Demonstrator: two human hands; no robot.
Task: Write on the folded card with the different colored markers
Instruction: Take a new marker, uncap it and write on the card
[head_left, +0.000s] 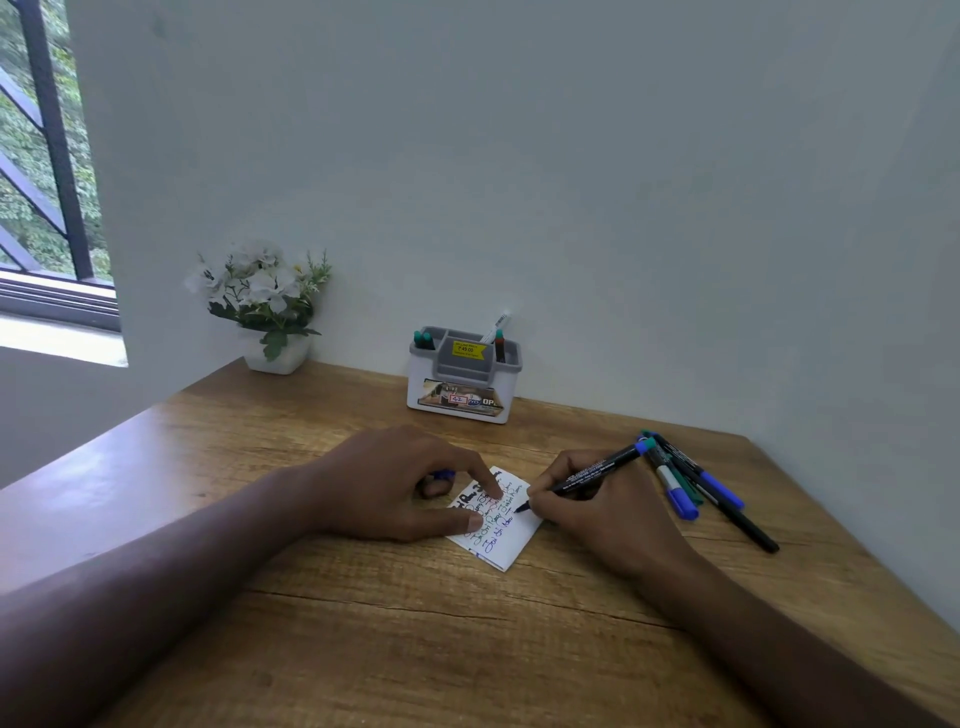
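Wooden table (363, 649), white wall (571, 182).

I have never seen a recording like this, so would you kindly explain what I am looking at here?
There is no machine: a camera worn on a person's head looks down at their two bare hands over a wooden table. The left hand presses its fingertips on a small white folded card bearing coloured handwriting. The right hand grips a black marker with a blue end cap, tip on the card. Spare markers lie to the right; a grey-and-white pen holder and a white flower pot stand by the wall.
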